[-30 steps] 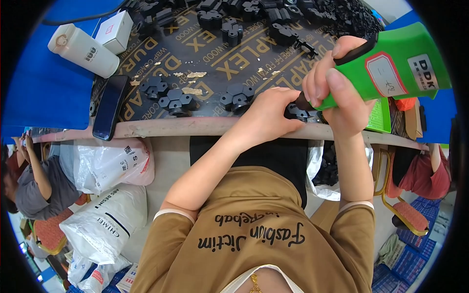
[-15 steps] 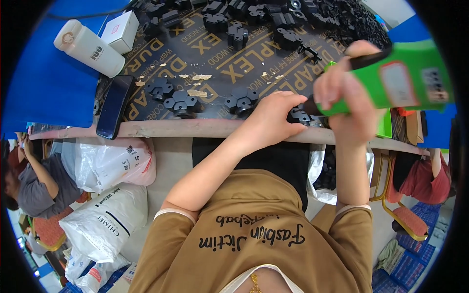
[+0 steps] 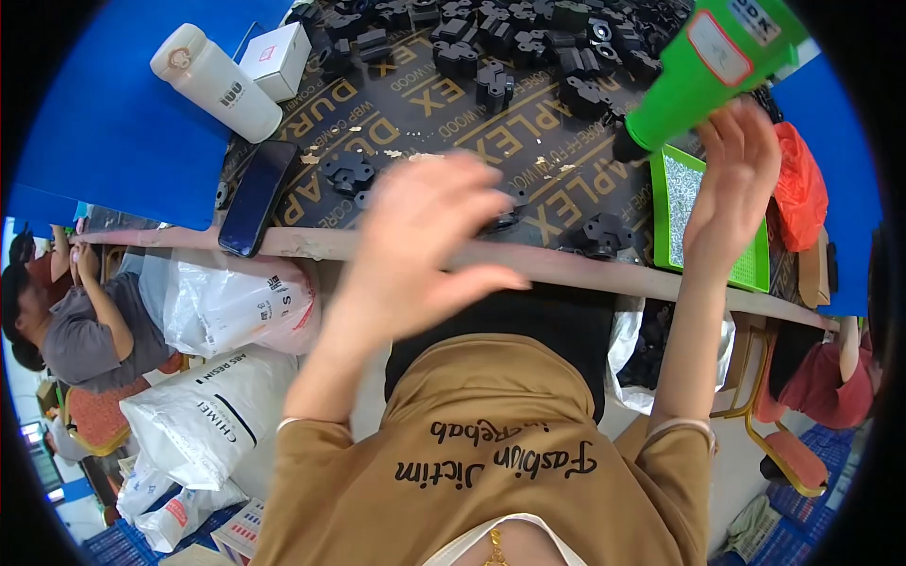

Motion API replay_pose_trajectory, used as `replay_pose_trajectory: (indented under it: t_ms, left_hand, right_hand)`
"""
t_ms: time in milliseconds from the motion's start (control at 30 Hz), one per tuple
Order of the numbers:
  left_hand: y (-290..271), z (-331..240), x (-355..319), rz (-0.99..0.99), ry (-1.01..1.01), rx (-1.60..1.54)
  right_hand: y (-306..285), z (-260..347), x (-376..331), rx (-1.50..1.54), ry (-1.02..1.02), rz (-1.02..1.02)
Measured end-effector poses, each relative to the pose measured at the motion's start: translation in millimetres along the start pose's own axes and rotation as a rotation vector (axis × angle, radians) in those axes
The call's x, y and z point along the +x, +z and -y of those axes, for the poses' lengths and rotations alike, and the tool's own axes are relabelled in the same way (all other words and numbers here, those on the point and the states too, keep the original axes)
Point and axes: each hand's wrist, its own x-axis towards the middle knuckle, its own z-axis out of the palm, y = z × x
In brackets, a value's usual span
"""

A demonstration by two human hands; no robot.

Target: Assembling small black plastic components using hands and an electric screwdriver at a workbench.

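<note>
My left hand is blurred, its fingers apart and thumb stretched out, over the near edge of the table. It partly covers black plastic parts lying there. My right hand has its fingers stretched out beside a green electric screwdriver with a black tip. Fingertips overlap the screwdriver's edge in the picture, but do not wrap round it. Under that hand lies a green tray filled with small silvery pieces, likely screws. One black part sits by the table edge between the hands, another left of my left hand.
Many black parts are heaped at the back of the table. A phone, a white bottle and a small white box stand at the left. A red bag is at the right. White sacks lie below.
My right hand has let go of the screwdriver, which now stands more upright and farther back. My left hand has left the black part by the edge and moved left.
</note>
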Motion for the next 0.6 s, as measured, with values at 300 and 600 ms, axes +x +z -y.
replay_pose_trajectory:
  t_ms: [300,600]
  left_hand:
    - [-19.1,76.6,-23.5,0.290,-0.091,0.274]
    - [2.3,58.8,-11.3,0.082,-0.126,0.147]
  right_hand:
    - [49.9,18.3,-53.5,-0.892,-0.020,0.866]
    - [48.0,39.0,-51.0,-0.827,-0.026,0.705]
